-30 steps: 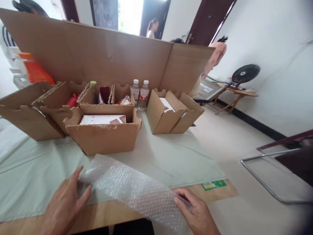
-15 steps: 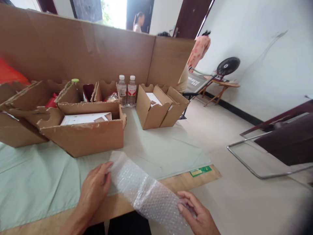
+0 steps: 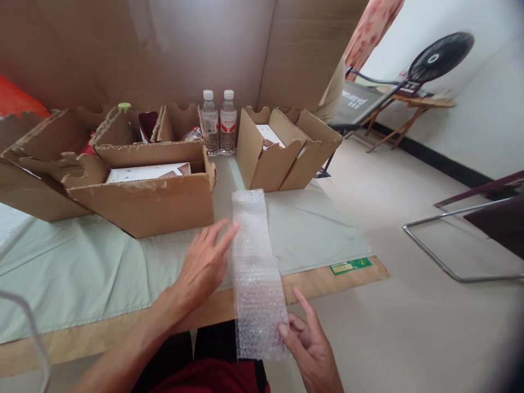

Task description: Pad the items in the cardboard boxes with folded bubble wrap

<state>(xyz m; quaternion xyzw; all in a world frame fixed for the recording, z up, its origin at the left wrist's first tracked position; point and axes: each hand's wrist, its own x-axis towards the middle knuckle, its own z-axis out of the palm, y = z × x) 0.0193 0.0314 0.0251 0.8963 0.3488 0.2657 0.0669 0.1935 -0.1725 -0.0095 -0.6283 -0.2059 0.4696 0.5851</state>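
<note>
Head view: bubble wrap [image 3: 257, 273] now points away, lengthwise.

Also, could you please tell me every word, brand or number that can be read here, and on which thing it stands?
Grey chair back: pale letters, perhaps "OJETTO", too blurred to be certain.
Left bottle: label print too small to read.
Right bottle: red and white label, characters unreadable.
Green sticker on the table edge: print too small to read.
I can read no number anywhere.
</note>
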